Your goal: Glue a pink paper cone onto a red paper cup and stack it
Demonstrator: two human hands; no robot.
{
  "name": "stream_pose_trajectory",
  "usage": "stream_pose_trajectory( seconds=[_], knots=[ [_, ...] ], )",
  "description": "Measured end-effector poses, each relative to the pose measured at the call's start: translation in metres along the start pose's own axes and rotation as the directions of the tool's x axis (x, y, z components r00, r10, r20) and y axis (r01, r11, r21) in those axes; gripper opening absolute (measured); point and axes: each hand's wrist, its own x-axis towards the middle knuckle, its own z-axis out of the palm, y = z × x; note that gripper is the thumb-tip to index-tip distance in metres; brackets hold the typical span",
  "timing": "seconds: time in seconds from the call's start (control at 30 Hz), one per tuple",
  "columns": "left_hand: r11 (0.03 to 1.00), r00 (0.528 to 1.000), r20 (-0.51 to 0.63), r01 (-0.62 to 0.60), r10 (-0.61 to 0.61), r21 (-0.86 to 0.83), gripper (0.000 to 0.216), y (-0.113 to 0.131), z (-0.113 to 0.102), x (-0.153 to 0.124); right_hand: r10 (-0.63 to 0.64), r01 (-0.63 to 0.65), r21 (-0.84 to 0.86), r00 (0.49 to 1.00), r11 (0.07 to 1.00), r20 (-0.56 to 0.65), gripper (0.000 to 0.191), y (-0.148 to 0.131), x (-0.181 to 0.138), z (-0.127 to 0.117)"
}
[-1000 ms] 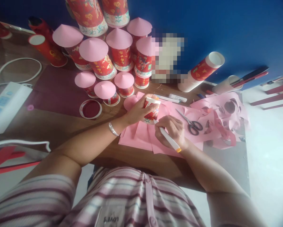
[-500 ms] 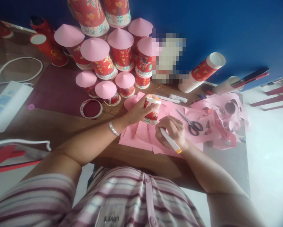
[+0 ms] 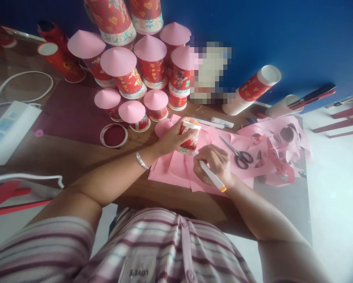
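My left hand (image 3: 174,137) is closed around a small red and white paper cup (image 3: 188,138), tilted, with green marks along its white band. In my right hand (image 3: 213,165) is a white marker (image 3: 212,176) with a yellow end; its tip is at the cup's lower edge, partly hidden by my fingers. Beneath both hands lie pink paper sheets (image 3: 176,169). Black-handled scissors (image 3: 243,158) rest on the paper just right of my right hand.
Several red cups with pink cone tops (image 3: 119,62) stand stacked at the back left. A roll of tape (image 3: 113,135) lies left. Pink paper scraps (image 3: 282,145) cover the right side. A red and white tube (image 3: 259,84) stands near the blue wall (image 3: 282,35). A white power strip (image 3: 17,125) is far left.
The marker and my right fingers have shifted very slightly at the cup's lower edge. My left hand and the cup look almost unchanged.
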Motion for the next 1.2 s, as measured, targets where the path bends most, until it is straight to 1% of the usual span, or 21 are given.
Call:
stream_pose_trajectory(
  seconds=[0.2, 0.53, 0.77, 1.07, 1.2],
  knots=[
    [1.000, 1.000, 0.003, 0.007, -0.007, -0.002, 0.046, -0.0014, -0.0010, 0.0003, 0.000, 0.000, 0.005, 1.000, 1.000, -0.003, 0.025, -0.0006, 0.0000, 0.0001],
    [0.999, 1.000, 0.007, -0.029, 0.028, 0.046, 0.041, -0.0007, -0.0011, 0.0005, -0.002, 0.002, 0.014, 1.000, 1.000, -0.003, 0.024, -0.0020, 0.0003, 0.0004],
    [1.000, 1.000, 0.015, 0.013, -0.013, -0.012, 0.045, -0.0021, -0.0003, 0.0000, -0.005, 0.004, 0.039, 1.000, 0.999, 0.014, 0.025, -0.0016, -0.0006, 0.0003],
    [1.000, 1.000, 0.007, -0.028, 0.028, 0.009, 0.044, -0.0031, -0.0009, 0.0011, -0.018, 0.017, 0.032, 1.000, 0.999, 0.015, 0.024, -0.0022, 0.0017, -0.0003],
    [0.999, 0.999, 0.008, -0.042, 0.042, 0.019, 0.047, -0.0041, -0.0014, 0.0012, -0.017, 0.017, 0.020, 1.000, 1.000, 0.020, 0.023, -0.0014, 0.0012, -0.0001]
  ],
)
